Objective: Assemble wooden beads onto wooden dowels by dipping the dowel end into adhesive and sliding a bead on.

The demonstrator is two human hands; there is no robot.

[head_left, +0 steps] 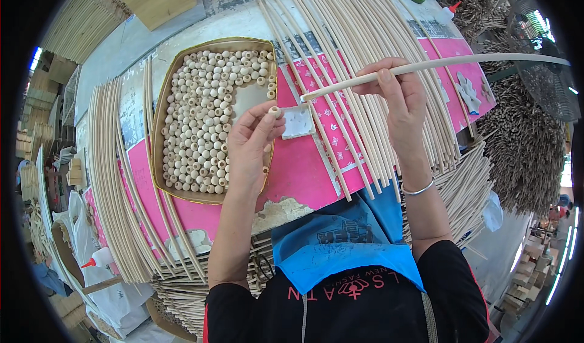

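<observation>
Between the thumb and fingers of my left hand (254, 137) is a small round wooden bead (275, 111), its hole showing. My right hand (395, 93) grips a long pale wooden rod (462, 62) that stretches off to the right. The rod's near end points toward the bead, with a gap between them. Just below that end lies a small white dish (298, 121), partly behind my left fingers. To the left, a yellow-edged box (159, 188) holds many loose wooden beads (198, 121). My left forearm covers part of its right side.
Several rods (359, 51) lie across the pink-covered table (298, 178) under my right hand. More rods (115, 185) lie at the left. A glue bottle (100, 258) with a red tip is at lower left, another bottle (447, 13) at far right. A fan (535, 45) stands right.
</observation>
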